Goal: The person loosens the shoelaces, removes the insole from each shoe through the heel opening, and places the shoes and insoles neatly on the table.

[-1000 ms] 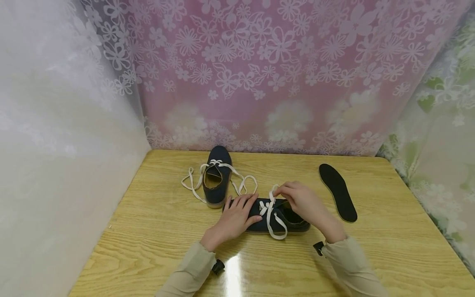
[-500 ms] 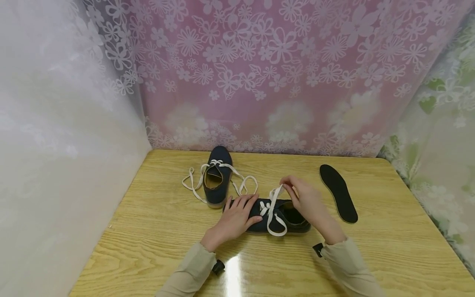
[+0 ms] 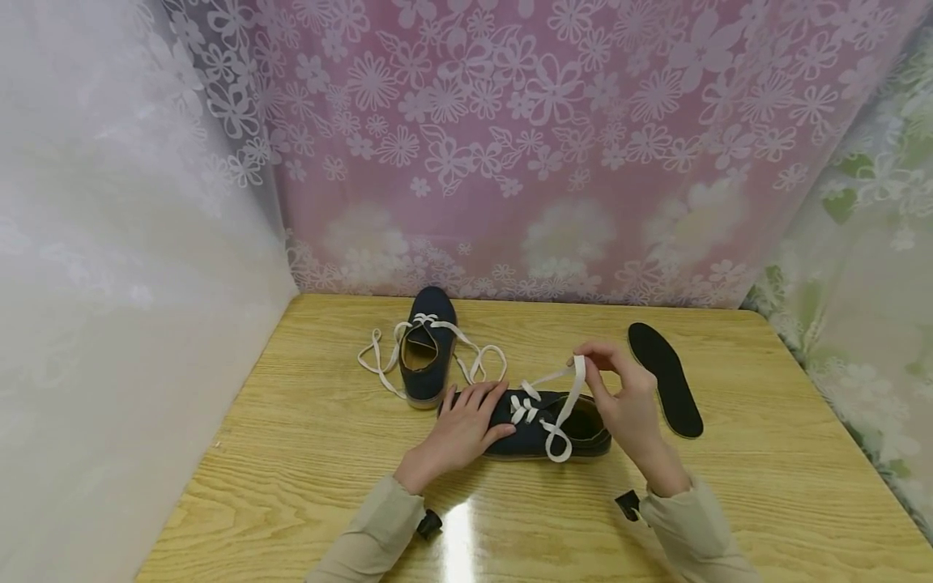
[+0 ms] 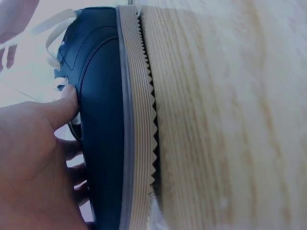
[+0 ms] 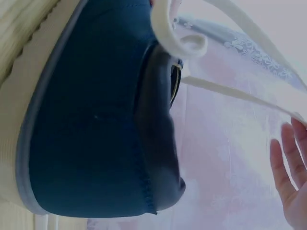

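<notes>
In the head view, a dark navy shoe (image 3: 487,441) lies lengthwise on the wooden table, toe to the left. My left hand (image 3: 455,433) rests across its toe, fingers spread over the top and thumb near the laced part. The left wrist view shows that thumb (image 4: 67,96) on the upper, above the ridged sole (image 4: 141,134). Above the heel opening, my right hand (image 3: 628,401) pinches a white shoelace (image 3: 572,397) between thumb and fingers. The lace runs down to a small loop at the near side, and another stretch reaches back toward the eyelets.
A second navy shoe (image 3: 428,380) stands behind, toe pointing away, with its loose white laces (image 3: 377,368) spread on both sides. A black insole (image 3: 666,380) lies to the right of my right hand. Flowered curtains (image 3: 466,162) border the wooden table (image 3: 291,453).
My right hand has moved right and lifted the shoelace, drawing it away from the eyelets over the heel opening. My left hand and the shoe have stayed put.
</notes>
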The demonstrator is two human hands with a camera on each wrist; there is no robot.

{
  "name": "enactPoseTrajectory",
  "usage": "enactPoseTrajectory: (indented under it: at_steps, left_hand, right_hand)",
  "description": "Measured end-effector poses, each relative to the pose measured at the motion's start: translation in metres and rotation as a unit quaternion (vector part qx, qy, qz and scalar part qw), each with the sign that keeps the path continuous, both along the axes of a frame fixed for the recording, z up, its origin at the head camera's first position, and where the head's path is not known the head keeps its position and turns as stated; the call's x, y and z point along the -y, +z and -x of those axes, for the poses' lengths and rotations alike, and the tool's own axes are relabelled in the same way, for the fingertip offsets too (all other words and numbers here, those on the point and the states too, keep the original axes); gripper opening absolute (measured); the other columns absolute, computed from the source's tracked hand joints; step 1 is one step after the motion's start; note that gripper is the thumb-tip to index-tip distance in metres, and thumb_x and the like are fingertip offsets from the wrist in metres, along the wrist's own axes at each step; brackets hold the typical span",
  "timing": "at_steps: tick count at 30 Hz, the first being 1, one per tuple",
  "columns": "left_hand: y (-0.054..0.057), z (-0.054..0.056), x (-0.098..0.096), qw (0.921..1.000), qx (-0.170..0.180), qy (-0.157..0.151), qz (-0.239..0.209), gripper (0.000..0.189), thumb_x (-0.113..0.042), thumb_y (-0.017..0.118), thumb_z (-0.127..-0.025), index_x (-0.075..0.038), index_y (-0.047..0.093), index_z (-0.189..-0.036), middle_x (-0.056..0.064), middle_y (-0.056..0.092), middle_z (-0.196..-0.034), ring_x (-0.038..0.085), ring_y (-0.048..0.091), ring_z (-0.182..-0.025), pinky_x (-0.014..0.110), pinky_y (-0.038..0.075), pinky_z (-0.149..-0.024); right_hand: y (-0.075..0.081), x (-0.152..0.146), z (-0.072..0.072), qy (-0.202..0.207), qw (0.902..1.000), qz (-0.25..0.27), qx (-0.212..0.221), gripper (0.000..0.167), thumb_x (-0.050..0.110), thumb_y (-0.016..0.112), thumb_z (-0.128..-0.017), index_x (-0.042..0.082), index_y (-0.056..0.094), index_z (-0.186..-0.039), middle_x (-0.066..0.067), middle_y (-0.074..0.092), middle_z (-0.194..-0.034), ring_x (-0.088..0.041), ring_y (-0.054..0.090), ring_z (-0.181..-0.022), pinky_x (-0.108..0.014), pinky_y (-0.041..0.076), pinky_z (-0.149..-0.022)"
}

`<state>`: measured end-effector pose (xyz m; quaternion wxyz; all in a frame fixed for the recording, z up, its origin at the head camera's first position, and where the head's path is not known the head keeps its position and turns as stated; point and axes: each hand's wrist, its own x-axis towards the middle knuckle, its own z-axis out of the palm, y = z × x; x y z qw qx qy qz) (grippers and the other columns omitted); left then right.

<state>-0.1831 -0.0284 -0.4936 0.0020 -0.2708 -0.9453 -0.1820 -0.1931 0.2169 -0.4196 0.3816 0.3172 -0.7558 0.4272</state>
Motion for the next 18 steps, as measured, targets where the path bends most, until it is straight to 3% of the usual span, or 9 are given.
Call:
enactPoseTrajectory:
  at_steps: [6,12,18]
  left_hand:
    - [0.0022,-0.0003,0.0009,1.0,0.004,-0.001,0.005,0.074,-0.054,0.051,-0.102,-0.016,0.029,-0.161,0.005,0.038,-0.158,0.029,0.036,-0.145,0.063,0.022,-0.118]
    - [0.0048,0.0012,0.0026,0.9998,0.009,-0.01,0.013,0.104,-0.064,0.074,-0.082,-0.018,0.027,-0.162,0.005,0.039,-0.157,0.028,0.036,-0.145,0.065,0.023,-0.117]
    - [0.0053,0.0038,0.0012,0.9998,-0.018,-0.003,0.002,0.104,-0.059,0.085,-0.074,-0.017,0.038,-0.157,0.007,0.051,-0.145,0.029,0.047,-0.136,0.058,0.032,-0.115]
  right_hand:
    - [-0.0053,-0.0019,-0.0019,-0.023,0.9992,0.032,-0.005,0.029,-0.022,0.07,-0.082,-0.007,0.069,-0.106,-0.017,0.073,-0.092,0.005,0.064,-0.09,-0.009,0.05,-0.082]
    - [-0.0056,-0.0022,-0.0009,-0.029,0.999,0.035,0.004,0.03,-0.023,0.068,-0.082,-0.007,0.068,-0.107,-0.016,0.073,-0.092,0.005,0.064,-0.09,-0.009,0.05,-0.08]
    - [-0.0008,-0.0018,-0.0031,-0.029,0.9973,0.066,-0.015,0.017,-0.019,0.065,-0.088,-0.012,0.065,-0.105,-0.02,0.07,-0.089,0.005,0.064,-0.091,-0.009,0.051,-0.081]
